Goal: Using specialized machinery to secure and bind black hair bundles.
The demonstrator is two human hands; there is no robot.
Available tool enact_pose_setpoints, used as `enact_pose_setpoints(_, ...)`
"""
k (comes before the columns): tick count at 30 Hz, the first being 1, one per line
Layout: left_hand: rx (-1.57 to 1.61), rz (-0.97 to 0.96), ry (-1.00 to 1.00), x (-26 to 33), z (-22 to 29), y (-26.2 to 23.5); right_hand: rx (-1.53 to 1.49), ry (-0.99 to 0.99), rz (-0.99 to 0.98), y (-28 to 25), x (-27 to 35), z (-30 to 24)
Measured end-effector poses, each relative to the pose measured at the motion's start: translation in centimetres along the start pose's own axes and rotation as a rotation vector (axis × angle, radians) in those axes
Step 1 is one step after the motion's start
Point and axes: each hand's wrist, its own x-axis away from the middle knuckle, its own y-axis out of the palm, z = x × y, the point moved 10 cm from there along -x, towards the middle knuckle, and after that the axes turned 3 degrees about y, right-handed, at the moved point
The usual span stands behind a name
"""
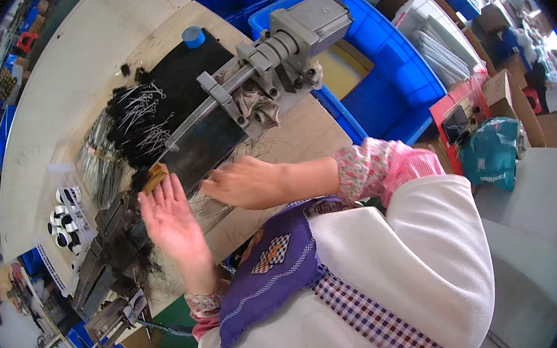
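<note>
My left hand (pixel 175 224) is palm up with its fingers stretched out, close to the near end of the machine's long metal rod. A yellow-brown piece (pixel 155 178) is at its fingertips; whether it is worn or held I cannot make out. To its right, my right hand (pixel 242 182) hovers over the bench beside the dark plate, its fingers smeared by motion. Beyond the left hand lies a heap of black bristle brushes (pixel 131 118) with looped wire ends. The grey machine (pixel 274 51), with a motor block and rod, slants across the bench.
Thin wires (pixel 102 162) lie in a bundle on the wooden bench (pixel 296 132). Left of my left hand are a dark metal fixture (pixel 109 238) and a clear box of black-and-white rolls (pixel 66 220). A blue cap (pixel 193 36) sits farther back. Blue bins (pixel 398 71) stand behind the machine.
</note>
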Motion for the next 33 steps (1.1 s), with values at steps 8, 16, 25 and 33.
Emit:
enact_pose_setpoints(8,-0.013,0.055,-0.043,5.1,-2.3,0.0,-0.072,0.071,-0.159,7.4,4.0,5.9)
enact_pose_setpoints(16,-2.612,1.053,0.532,21.1,18.6,-16.4,-0.580,0.186,-0.057,1.1,4.4,5.8)
enact_pose_setpoints(25,-1.808,1.401,0.058,27.1,19.7,-27.2,-0.967,0.286,0.452,-9.8,5.0,8.0)
enact_pose_setpoints(33,-0.992,-0.185,0.165,10.4,3.9,1.9,-0.879,-0.056,0.102,-9.7,-3.5,-2.8)
